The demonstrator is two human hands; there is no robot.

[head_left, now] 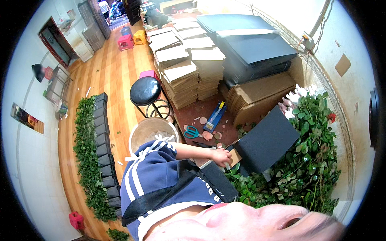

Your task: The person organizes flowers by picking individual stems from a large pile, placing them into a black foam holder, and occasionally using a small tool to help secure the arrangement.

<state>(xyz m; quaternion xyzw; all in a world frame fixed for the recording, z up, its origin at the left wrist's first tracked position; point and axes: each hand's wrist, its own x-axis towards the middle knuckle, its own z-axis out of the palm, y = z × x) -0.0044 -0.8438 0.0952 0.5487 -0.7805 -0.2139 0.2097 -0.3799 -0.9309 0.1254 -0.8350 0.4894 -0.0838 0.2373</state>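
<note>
My left hand [220, 156], its fingers curled downward, is at a tan cardboard piece [234, 158] between two black panels. A small pale strip shows below its fingertips; what the fingers grip cannot be made out. The larger black panel [267, 140] stands tilted to the right of the hand, against green leaves. The smaller black panel [219, 180] lies just below the wrist, near my body. Leafy rose stems [297, 176] are heaped beside the panels, with a red bloom [331, 117] at the far right. My right hand does not show.
Teal scissors [192, 131] and a blue tape dispenser [215, 117] lie on the red tabletop. Behind are cardboard stacks [177, 72] and black sheets [257, 48]. A round bin [150, 132] and black stool [144, 90] stand left. Black-wrapped leafy bundles [102, 148] line the floor.
</note>
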